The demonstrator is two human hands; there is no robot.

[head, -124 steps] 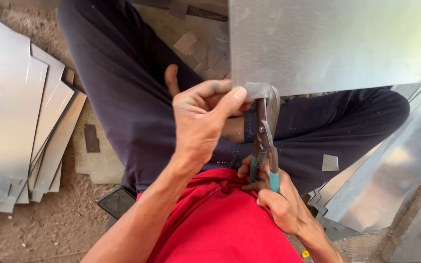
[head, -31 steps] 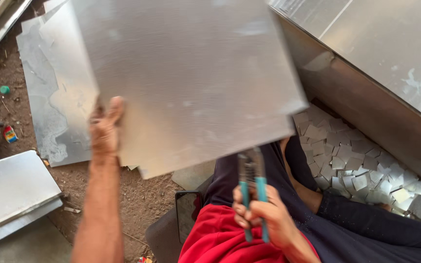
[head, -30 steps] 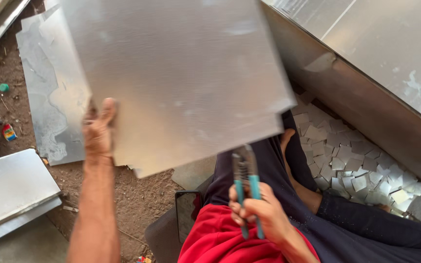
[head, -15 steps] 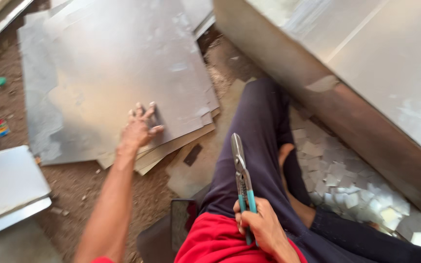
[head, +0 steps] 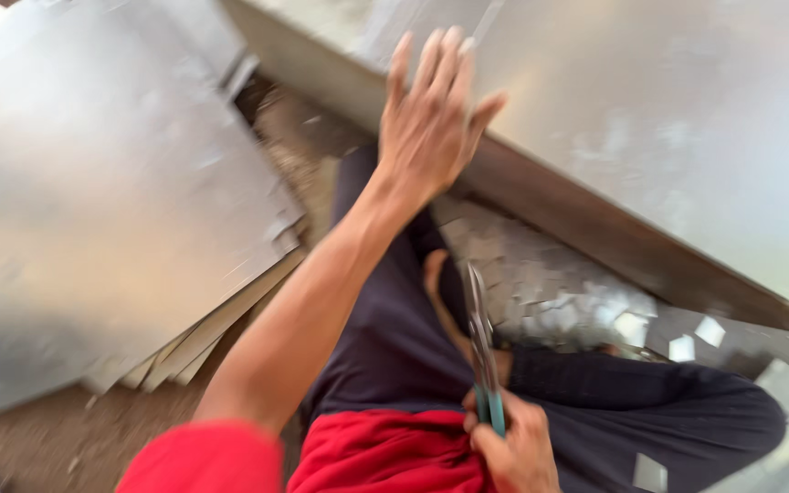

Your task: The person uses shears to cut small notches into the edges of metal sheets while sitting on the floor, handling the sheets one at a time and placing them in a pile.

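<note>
My left hand (head: 431,119) is raised with fingers spread, reaching toward the big stack of metal sheets (head: 687,119) at the upper right; whether the fingertips touch it I cannot tell through the blur. It holds nothing. My right hand (head: 515,449) rests low near my red shirt, gripping teal-handled tin snips (head: 481,351) whose blades point up and away. A pile of cut metal sheets (head: 93,210) lies on the ground to the left, apart from both hands. My legs in dark trousers (head: 394,338) stretch between the two piles.
Several small square metal offcuts (head: 541,288) litter the ground between my legs and the right stack. Brown dirt floor (head: 57,447) shows at the lower left. The whole view is motion-blurred.
My left hand carried a metal sheet to the left pile, laid it down and let go, then swung up toward the right stack. The snips stayed in my right hand.
</note>
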